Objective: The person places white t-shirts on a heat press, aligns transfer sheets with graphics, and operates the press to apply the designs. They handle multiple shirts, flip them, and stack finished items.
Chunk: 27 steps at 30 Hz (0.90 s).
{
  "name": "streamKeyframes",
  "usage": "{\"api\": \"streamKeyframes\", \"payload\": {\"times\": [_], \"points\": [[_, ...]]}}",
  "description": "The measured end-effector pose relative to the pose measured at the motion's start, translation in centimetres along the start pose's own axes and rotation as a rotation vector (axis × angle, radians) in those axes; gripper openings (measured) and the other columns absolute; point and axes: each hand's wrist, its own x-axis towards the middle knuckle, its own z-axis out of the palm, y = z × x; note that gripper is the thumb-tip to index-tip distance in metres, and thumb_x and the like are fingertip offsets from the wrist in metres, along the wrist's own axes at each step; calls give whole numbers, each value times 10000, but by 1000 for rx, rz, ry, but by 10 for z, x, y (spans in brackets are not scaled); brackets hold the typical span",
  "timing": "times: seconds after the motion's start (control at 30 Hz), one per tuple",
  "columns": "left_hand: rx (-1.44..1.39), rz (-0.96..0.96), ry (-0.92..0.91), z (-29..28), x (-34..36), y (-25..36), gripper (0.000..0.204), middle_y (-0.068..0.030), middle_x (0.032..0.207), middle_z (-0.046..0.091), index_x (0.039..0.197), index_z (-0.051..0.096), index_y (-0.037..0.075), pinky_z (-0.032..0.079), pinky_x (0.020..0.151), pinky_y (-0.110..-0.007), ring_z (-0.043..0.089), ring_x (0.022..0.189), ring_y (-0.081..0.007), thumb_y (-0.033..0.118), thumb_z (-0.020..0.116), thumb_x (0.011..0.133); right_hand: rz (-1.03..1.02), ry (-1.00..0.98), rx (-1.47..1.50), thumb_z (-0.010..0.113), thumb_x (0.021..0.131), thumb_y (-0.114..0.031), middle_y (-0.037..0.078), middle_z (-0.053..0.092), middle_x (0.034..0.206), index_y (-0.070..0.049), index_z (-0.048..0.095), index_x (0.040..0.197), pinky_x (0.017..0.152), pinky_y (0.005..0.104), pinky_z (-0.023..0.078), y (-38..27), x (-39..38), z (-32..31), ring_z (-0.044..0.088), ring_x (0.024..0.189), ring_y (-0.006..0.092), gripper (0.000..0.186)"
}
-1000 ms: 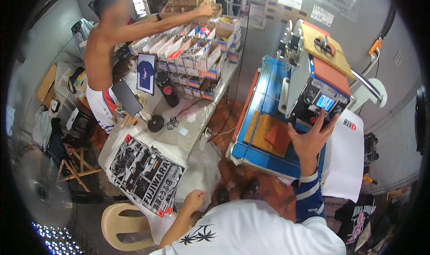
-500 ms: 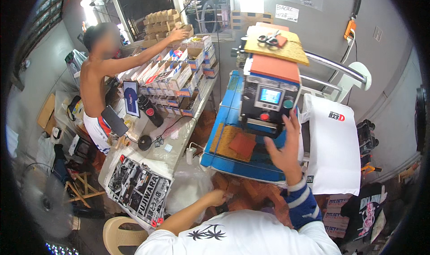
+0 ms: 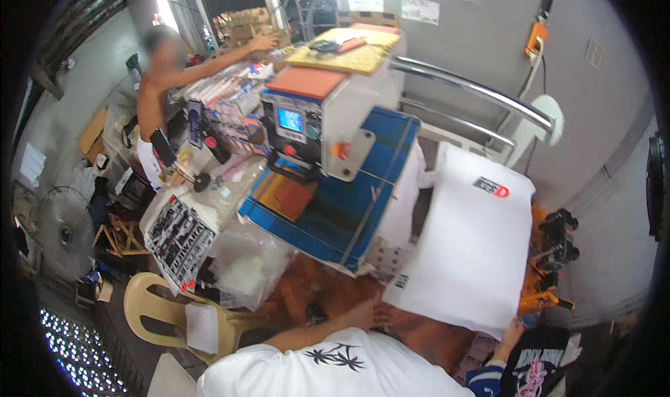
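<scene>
My left hand (image 3: 377, 315) hangs low near the press's front, below the blue padded board (image 3: 356, 229), fingers loosely apart and slightly blurred. At lower right, my right hand (image 3: 514, 331) is at the bottom corner of a white fabric (image 3: 460, 250) with a small printed logo; its grip is unclear. The press head (image 3: 293, 135), with lit screen and red button, stands over the board's left part, carrying orange (image 3: 303, 81) and yellow (image 3: 373, 48) pads and scissors (image 3: 324, 46). An orange pad (image 3: 293, 200) lies on the board.
A shirtless co-worker (image 3: 150, 100) reaches toward cardboard at the back left. A cluttered table (image 3: 227, 170) holds boxes, tablet and printed sheets (image 3: 178, 240). A plastic chair (image 3: 143, 299) and fan (image 3: 63, 236) stand left, a chrome rail (image 3: 481, 100) behind, dark equipment (image 3: 558, 236) right.
The press head has swung left, uncovering the board's right part. My right hand has left the controls and dropped to the fabric's lower corner. The view has shifted.
</scene>
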Motion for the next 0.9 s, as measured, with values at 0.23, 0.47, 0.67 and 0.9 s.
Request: {"api": "streamKeyframes", "payload": {"times": [0.23,0.47,0.67,0.9], "points": [[212,607,403,48,-28,11,214,-72,1047,679,1145,624,55,569,823,-344,665,918,-209,164,672,967,145,-272,193,687,989,-291,44,727,944,24,705,1085,688,277,505,-39,-14,-27,662,763,140,330],[177,559,245,114,-75,30,194,-24,978,667,1135,625,69,544,781,-330,632,831,-154,124,669,955,16,-498,304,662,994,-191,75,722,1033,31,679,1109,800,286,530,-148,0,-43,665,874,137,251],[252,715,157,126,-52,59,297,-92,1134,675,1243,585,14,526,978,-437,650,1089,-251,101,565,959,-132,-485,286,667,988,-209,45,697,962,25,667,1100,792,270,489,-174,30,-42,622,823,114,259],[-118,665,-168,123,2,49,302,-150,1211,658,1234,588,-6,506,1011,-469,621,1157,-308,127,552,965,-171,-358,-111,655,994,-222,8,683,862,4,690,1024,663,263,480,-115,-11,-65,596,704,99,230]]}}
